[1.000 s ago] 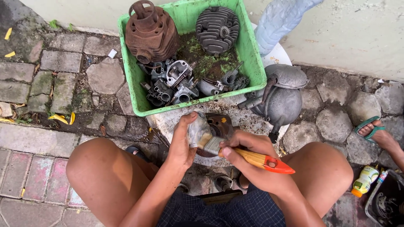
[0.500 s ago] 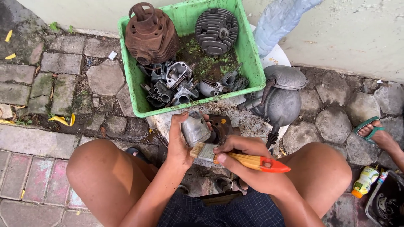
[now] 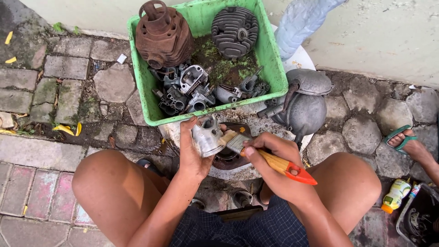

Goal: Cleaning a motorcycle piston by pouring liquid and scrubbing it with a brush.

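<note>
A metal piston (image 3: 206, 136) is gripped in the left hand (image 3: 192, 148), just near of the green crate (image 3: 274, 73); a paintbrush (image 3: 263, 155), clasped by the right hand (image 3: 270, 158), is pressed against it.

Green crate (image 3: 274, 68) of engine parts walls off the front (grey casing (image 3: 305, 103) crowds the right, seemingly); left paving (image 3: 55, 87) lies open.

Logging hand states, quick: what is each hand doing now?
Left hand: closed on the metal piston.
Right hand: closed on the paintbrush.
</note>
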